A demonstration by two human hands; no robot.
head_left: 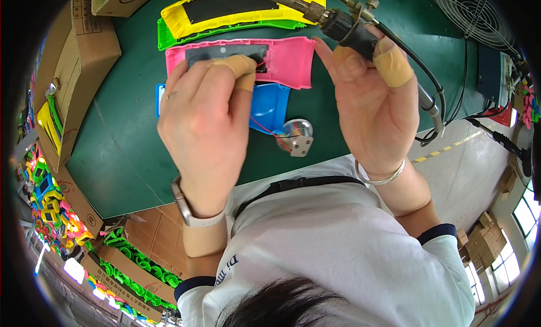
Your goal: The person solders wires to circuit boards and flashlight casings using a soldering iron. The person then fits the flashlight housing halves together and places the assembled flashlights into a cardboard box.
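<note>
A pink plastic shell [290,62] lies on the bench with a dark grey insert [225,49] and thin wires in it. Over its near side, my left hand [203,110] is closed, finger and thumb pressed together beside the insert; what they hold is hidden. My right hand [375,96], palm showing, is wrapped round a black-handled tool [355,38] with a metal shaft reaching up and left. One right fingertip is close to the shell's right end. Below the shell are a blue plastic part [270,104] and a round silver metal part [297,136] with red and black wires.
Yellow [172,22] and green shells [163,36] lie behind the pink one on the green bench [118,158]. Cardboard boxes [93,62] stand at left. A black hose [414,53] runs down beside my right hand. At far right are a wire fan guard [473,11] and a dark box [489,76].
</note>
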